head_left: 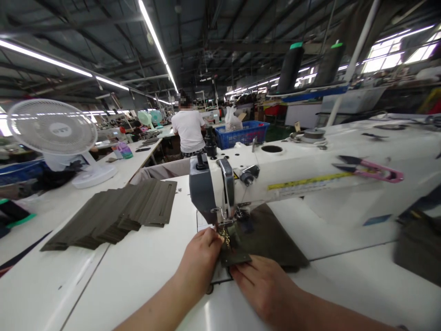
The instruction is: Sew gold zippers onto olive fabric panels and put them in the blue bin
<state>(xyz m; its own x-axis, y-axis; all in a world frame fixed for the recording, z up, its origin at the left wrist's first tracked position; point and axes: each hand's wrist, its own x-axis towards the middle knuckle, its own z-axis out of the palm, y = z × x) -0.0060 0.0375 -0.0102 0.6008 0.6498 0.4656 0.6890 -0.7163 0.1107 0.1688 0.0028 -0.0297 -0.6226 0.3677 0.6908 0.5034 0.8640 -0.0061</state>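
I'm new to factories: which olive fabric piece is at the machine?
The piece lying at the needle of the sewing machine, under the right hand; the others sit overlapped in a pile on the table, untouched.

The person has two hands, one left hand (200, 258) and one right hand (265, 287); I count one sewing machine (220, 184) on one white desk (138, 280); there is one dark olive cloth piece (265, 236) at the needle; there is one stack of olive cloth pieces (117, 211), but its pieces are too many to count exactly; I see one pair of pink thread snips (368, 169) and two black thread cones (290, 68); there are three fans, one big white fan (51, 128) and two small green fans (146, 118); also one blue plastic crate (241, 134), one white plastic bag (231, 119) and one co-worker (189, 131) in a white shirt.
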